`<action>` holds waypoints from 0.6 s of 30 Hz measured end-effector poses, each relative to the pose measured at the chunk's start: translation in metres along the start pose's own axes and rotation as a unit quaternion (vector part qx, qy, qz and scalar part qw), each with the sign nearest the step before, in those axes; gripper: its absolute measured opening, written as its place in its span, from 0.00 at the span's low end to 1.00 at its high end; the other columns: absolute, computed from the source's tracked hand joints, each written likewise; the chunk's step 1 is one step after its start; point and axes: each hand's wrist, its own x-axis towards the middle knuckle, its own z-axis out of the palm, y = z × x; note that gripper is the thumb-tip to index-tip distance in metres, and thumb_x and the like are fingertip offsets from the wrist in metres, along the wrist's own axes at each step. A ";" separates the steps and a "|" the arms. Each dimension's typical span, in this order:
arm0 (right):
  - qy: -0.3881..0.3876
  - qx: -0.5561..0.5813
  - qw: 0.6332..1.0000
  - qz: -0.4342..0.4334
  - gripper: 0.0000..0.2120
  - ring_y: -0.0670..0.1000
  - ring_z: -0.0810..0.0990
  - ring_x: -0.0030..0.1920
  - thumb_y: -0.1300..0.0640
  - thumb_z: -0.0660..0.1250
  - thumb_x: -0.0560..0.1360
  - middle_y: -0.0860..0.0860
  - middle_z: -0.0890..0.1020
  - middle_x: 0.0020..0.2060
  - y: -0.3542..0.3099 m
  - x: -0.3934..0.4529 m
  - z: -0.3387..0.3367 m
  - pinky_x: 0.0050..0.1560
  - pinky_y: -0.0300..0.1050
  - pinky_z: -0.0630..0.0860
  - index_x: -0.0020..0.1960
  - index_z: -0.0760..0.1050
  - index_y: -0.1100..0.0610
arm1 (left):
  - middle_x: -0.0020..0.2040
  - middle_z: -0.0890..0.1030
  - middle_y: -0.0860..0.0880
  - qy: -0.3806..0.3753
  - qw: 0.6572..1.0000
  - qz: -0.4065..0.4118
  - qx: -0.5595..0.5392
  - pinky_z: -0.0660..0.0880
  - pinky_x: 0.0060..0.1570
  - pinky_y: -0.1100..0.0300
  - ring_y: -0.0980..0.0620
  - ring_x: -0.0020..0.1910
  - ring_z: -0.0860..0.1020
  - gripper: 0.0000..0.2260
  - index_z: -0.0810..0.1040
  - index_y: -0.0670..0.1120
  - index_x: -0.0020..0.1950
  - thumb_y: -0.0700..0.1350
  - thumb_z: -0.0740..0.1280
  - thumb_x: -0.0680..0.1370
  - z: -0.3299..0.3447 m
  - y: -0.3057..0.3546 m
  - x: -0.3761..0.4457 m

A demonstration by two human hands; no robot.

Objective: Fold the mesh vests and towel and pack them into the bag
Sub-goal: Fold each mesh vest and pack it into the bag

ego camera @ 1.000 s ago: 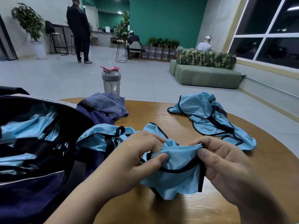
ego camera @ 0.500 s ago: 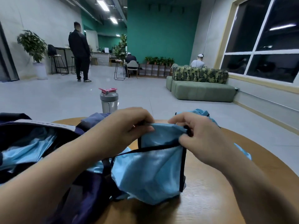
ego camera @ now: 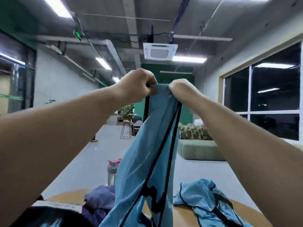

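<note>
Both hands are raised, the left hand and right hand each pinching the top edge of one blue mesh vest, which hangs unfolded down toward the bench. At five o'clock a second vest lies crumpled, at seven o'clock a purple towel sits bunched beside the open bag. Blue cloth seems already inside the bag; by my judgement two vests and the towel remain.

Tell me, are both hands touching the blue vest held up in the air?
Touching. The head view shows the left hand and right hand both pinching the top edge of the blue vest.
</note>
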 end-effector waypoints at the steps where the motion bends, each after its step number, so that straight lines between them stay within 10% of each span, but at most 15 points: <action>1: -0.014 0.066 0.998 -0.008 0.17 0.52 0.69 0.40 0.60 0.55 0.78 0.48 0.68 0.30 -0.010 0.001 -0.008 0.39 0.44 0.67 0.31 0.66 0.51 | 0.33 0.73 0.58 0.002 1.000 -0.006 -0.009 0.63 0.32 0.70 0.62 0.32 0.70 0.03 0.78 0.47 0.42 0.41 0.70 0.75 -0.011 0.002 0.004; 6: -0.018 0.179 0.981 -0.078 0.11 0.53 0.68 0.39 0.61 0.58 0.78 0.56 0.72 0.37 -0.034 -0.001 -0.029 0.42 0.46 0.65 0.37 0.69 0.57 | 0.30 0.74 0.52 0.019 0.998 -0.055 -0.001 0.64 0.25 0.69 0.60 0.24 0.67 0.07 0.78 0.45 0.42 0.45 0.67 0.78 -0.039 0.009 0.010; 9: -0.003 0.235 0.970 -0.070 0.10 0.54 0.70 0.42 0.60 0.58 0.80 0.58 0.73 0.41 -0.043 -0.002 -0.038 0.45 0.48 0.66 0.40 0.71 0.57 | 0.33 0.72 0.46 0.065 0.971 -0.147 -0.177 0.70 0.34 0.64 0.51 0.30 0.72 0.13 0.73 0.43 0.37 0.45 0.61 0.81 -0.041 0.017 0.011; 12: 0.006 0.305 0.951 -0.040 0.10 0.54 0.74 0.40 0.61 0.56 0.79 0.57 0.76 0.38 -0.049 -0.003 -0.038 0.44 0.47 0.69 0.41 0.71 0.57 | 0.32 0.73 0.49 0.074 0.924 -0.208 -0.312 0.71 0.26 0.71 0.61 0.22 0.73 0.15 0.71 0.44 0.36 0.44 0.58 0.82 -0.037 0.032 0.002; 18: 0.044 0.275 0.961 -0.005 0.15 0.51 0.64 0.30 0.63 0.53 0.79 0.52 0.67 0.28 -0.028 0.002 -0.035 0.32 0.45 0.60 0.34 0.66 0.55 | 0.40 0.80 0.41 -0.207 0.779 -0.227 -0.547 0.81 0.38 0.60 0.51 0.33 0.81 0.05 0.74 0.35 0.51 0.33 0.62 0.76 -0.019 0.043 -0.036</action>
